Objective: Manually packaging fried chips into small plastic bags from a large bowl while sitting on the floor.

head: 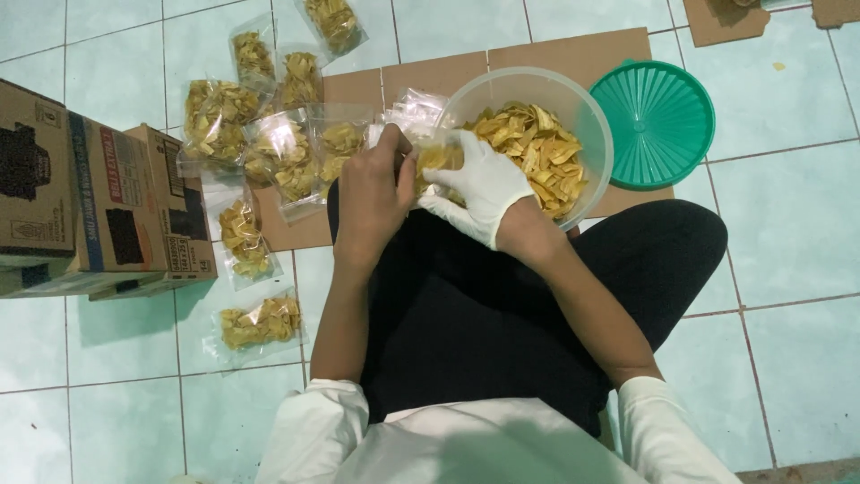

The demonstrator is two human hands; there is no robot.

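Person sits cross-legged on a pale green tiled floor point(788, 224), head cam looking down. Left hand point(372, 202) bare, fingers curled, pinching the top edge of a small clear bag point(436, 159) w/ yellow chips in it. Right hand point(484, 184) in a white glove, closed round the same bag from the other side, fingers at its mouth; the two hands touch, just above the lap. Bag sits at the near rim of a clear plastic bowl point(591, 116) approx. half full of yellow chips point(533, 148), bowl resting on flattened cardboard point(573, 49). Green round lid point(658, 121) lies just right of the bowl, touching it. Left of the hands: a heap of filled chip bags point(269, 148), some on the cardboard, others spread down the floor, e.g. one bag point(262, 323) near the left knee. Stack of empty clear bags point(417, 109) btwn heap & bowl. Cardboard boxes point(90, 202) stand at far left, well apart from the hands.
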